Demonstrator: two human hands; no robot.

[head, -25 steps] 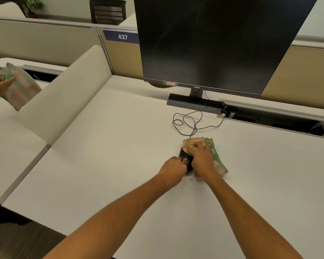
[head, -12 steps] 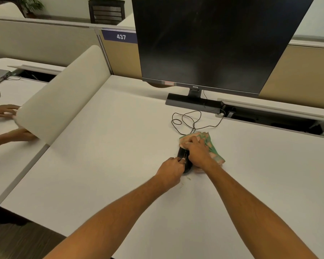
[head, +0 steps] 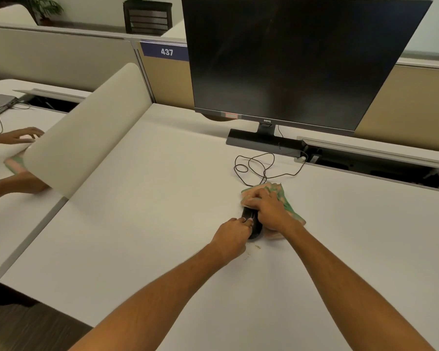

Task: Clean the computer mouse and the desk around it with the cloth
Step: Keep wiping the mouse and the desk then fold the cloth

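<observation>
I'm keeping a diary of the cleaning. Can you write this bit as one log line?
step: wiping mouse | left hand: steadies mouse | right hand: presses cloth on mouse | crumbs: on desk

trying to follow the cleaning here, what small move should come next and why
Probably drag the cloth under the right hand back along the mouse, which the left hand steadies, then over the crumbs on the desk just behind it.

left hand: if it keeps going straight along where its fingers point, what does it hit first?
The left hand points up and right; its fingers are already at the black mouse. So the mouse comes first, then the right hand pressing the cloth just behind it. Actual contact is hard to confirm.
</observation>
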